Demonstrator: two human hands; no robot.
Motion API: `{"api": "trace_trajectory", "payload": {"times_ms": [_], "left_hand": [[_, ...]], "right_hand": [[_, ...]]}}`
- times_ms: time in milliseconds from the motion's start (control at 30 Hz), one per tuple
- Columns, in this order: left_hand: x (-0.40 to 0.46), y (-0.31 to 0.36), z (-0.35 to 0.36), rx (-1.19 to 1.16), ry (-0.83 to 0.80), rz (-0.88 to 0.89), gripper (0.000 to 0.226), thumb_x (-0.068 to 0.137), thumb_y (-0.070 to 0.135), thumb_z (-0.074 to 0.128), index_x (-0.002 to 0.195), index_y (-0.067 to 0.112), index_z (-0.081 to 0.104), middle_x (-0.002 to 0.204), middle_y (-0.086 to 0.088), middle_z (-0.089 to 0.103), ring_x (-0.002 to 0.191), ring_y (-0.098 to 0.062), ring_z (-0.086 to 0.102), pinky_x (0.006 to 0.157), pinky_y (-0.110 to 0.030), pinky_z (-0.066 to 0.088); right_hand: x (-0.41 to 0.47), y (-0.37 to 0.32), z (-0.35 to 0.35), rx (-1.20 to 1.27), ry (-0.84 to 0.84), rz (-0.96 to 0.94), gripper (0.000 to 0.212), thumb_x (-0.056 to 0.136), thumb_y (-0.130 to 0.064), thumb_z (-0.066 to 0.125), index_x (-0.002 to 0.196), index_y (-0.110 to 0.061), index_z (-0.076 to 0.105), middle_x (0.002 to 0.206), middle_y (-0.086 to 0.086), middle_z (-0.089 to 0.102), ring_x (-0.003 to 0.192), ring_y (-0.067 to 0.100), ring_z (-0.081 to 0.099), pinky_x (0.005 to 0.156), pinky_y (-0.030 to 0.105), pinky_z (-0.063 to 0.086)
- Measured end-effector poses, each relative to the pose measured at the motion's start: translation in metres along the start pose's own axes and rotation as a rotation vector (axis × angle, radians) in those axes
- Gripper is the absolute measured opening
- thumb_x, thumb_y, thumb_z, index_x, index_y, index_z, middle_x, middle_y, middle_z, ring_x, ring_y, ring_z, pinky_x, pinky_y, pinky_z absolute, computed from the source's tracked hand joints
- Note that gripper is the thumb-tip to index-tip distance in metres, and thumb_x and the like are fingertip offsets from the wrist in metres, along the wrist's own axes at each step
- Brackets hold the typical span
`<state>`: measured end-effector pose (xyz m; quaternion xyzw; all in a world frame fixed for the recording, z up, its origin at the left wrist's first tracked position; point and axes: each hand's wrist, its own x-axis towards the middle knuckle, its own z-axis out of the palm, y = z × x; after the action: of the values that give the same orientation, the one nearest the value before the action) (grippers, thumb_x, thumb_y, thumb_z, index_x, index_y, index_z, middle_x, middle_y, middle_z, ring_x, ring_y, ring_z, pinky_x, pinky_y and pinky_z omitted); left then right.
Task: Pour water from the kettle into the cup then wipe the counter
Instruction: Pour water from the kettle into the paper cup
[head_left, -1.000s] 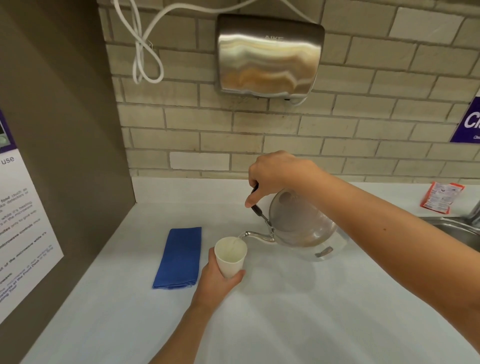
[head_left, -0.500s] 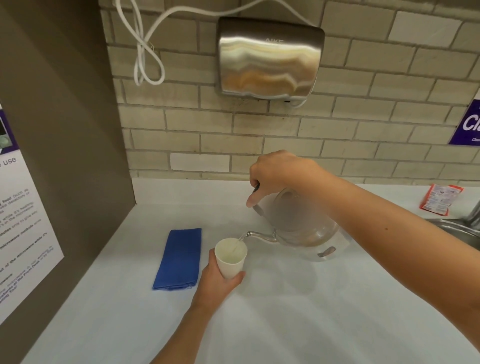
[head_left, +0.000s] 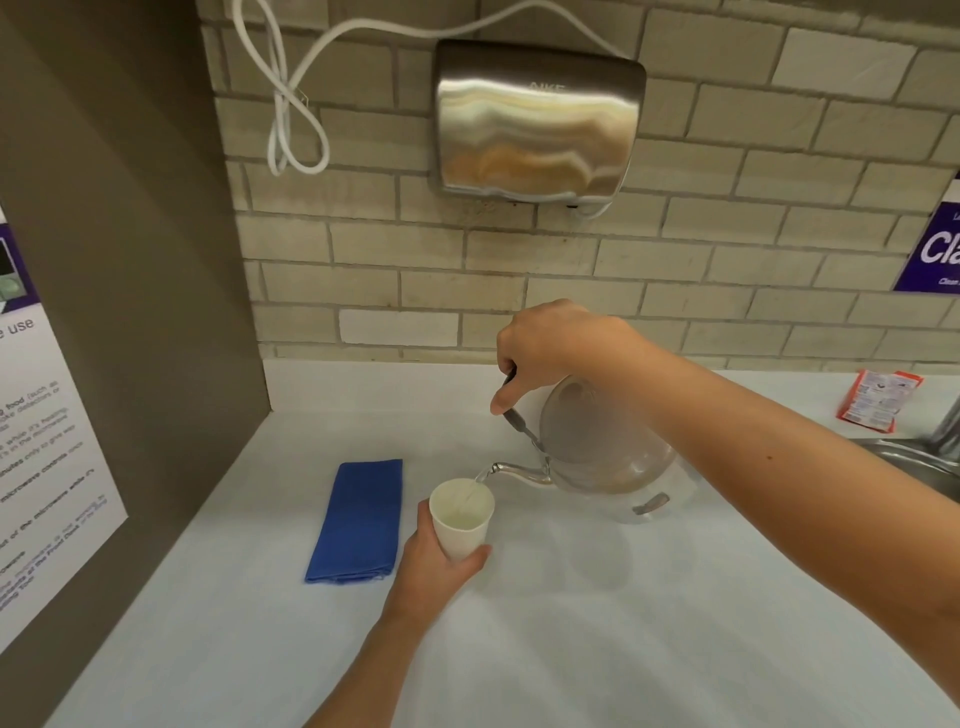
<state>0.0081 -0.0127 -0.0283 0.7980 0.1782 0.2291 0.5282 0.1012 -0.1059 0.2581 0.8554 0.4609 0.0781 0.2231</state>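
Your right hand (head_left: 550, 348) grips kettle (head_left: 602, 447) handle, tilt unchanged; left hand (head_left: 431, 566) wraps cup (head_left: 461, 514). Stream running, level rising: pour continues. Cloth (head_left: 358, 519) untouched on worktop (head_left: 623, 623).

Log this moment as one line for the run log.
step: pouring | right hand: tilting kettle | left hand: holding cup on counter | cloth: folded, untouched
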Motion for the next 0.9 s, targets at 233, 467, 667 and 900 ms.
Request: {"api": "trace_trajectory", "payload": {"times_ms": [233, 467, 667, 900], "left_hand": [[0.002, -0.0018, -0.0013, 0.003, 0.008, 0.002, 0.078, 0.06, 0.039, 0.082, 0.115, 0.041, 0.027, 0.099, 0.018, 0.05, 0.087, -0.003, 0.055, 0.066, -0.01, 0.04], [0.002, -0.0013, -0.0013, 0.01, 0.01, -0.006, 0.078, 0.06, 0.038, 0.082, 0.115, 0.04, 0.027, 0.096, 0.022, 0.048, 0.085, -0.001, 0.055, 0.062, -0.004, 0.038], [0.001, -0.0005, 0.0, 0.008, 0.004, 0.002, 0.078, 0.061, 0.037, 0.083, 0.115, 0.04, 0.026, 0.099, 0.018, 0.049, 0.086, -0.003, 0.054, 0.07, -0.014, 0.041], [0.0007, -0.0005, 0.0, -0.005, 0.005, 0.009, 0.078, 0.062, 0.035, 0.083, 0.116, 0.038, 0.028, 0.1, 0.014, 0.051, 0.089, -0.007, 0.055, 0.073, -0.02, 0.043]], "right_hand": [[0.0012, -0.001, -0.0007, 0.003, 0.005, 0.006, 0.056, 0.074, -0.07, 0.057, 0.067, -0.014, 0.052, 0.057, -0.004, 0.044, 0.054, 0.015, 0.042, 0.05, 0.024, 0.03], [0.0, -0.003, -0.0026, -0.014, 0.006, 0.005, 0.055, 0.074, -0.069, 0.057, 0.056, -0.019, 0.046, 0.058, -0.004, 0.045, 0.053, 0.014, 0.042, 0.05, 0.024, 0.032], [-0.0005, -0.004, -0.0013, -0.011, -0.006, 0.004, 0.053, 0.075, -0.068, 0.058, 0.056, -0.02, 0.045, 0.06, -0.005, 0.045, 0.055, 0.013, 0.042, 0.05, 0.024, 0.032], [0.0017, -0.0049, -0.0015, -0.013, -0.01, -0.003, 0.054, 0.075, -0.068, 0.057, 0.067, -0.015, 0.054, 0.059, -0.004, 0.045, 0.058, 0.017, 0.045, 0.05, 0.024, 0.03]]}}
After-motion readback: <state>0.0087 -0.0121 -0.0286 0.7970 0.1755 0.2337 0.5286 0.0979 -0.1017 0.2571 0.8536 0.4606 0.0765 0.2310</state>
